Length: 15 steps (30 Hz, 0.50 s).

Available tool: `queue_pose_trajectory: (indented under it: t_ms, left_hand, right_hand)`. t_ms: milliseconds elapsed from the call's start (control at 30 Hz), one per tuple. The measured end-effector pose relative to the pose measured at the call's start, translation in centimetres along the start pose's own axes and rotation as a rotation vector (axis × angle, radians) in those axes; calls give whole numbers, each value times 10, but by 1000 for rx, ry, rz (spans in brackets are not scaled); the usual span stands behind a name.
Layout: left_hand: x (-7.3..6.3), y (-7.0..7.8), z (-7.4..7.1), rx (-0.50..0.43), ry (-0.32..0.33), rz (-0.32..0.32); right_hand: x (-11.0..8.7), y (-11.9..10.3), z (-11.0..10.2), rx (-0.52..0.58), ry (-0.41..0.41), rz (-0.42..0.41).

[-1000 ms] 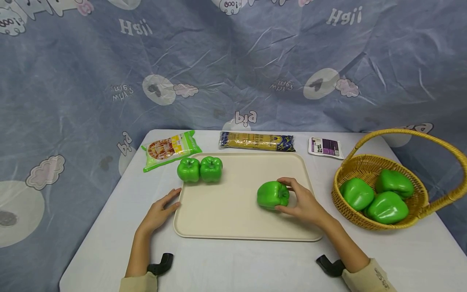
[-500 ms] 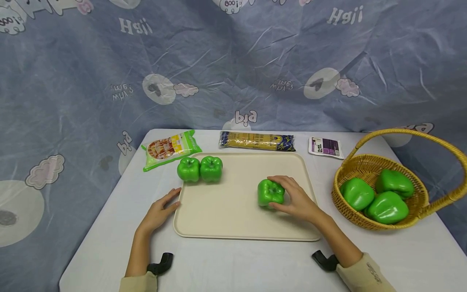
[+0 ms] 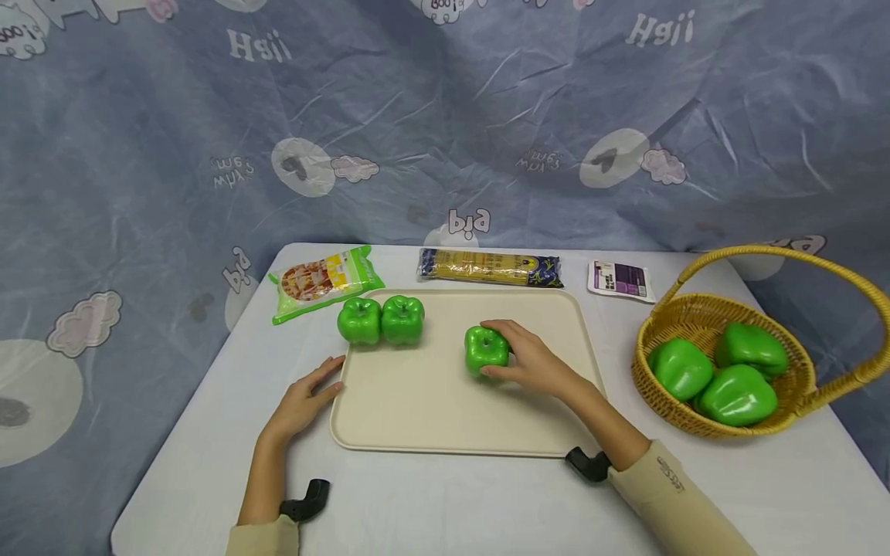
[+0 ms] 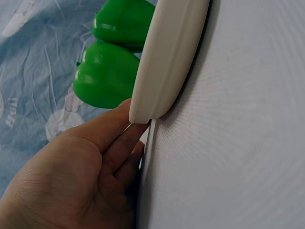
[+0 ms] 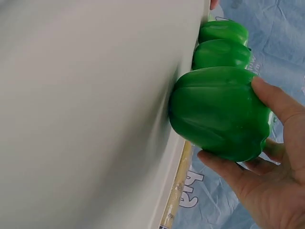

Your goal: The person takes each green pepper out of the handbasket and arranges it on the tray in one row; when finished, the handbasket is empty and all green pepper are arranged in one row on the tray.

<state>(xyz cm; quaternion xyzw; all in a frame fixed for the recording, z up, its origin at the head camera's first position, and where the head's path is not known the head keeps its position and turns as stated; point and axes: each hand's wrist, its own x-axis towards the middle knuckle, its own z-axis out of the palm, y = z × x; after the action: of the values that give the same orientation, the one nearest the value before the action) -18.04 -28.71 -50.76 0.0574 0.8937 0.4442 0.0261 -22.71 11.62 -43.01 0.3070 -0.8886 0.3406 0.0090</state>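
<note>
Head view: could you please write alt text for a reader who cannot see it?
A person's right hand holds a green pepper near the middle of a tray, while the left hand touches its left edge. Two peppers sit at the tray's far left corner; three more lie in a basket at right, with packets along the table's far side.

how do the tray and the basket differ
The tray is flat, cream and rectangular; the basket is deep, round and golden-brown. The basket has a tall arched handle; the tray shows none. The basket is woven; the tray is smooth. Both carry green peppers.
</note>
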Motion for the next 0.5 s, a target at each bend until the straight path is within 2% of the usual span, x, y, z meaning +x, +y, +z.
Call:
queue_pose_trajectory:
  t_ms: [500]
  left_hand:
    - [-1,2,-1,14,-1,-2]
  right_hand:
    - [64,-8,13,-13,-52,68]
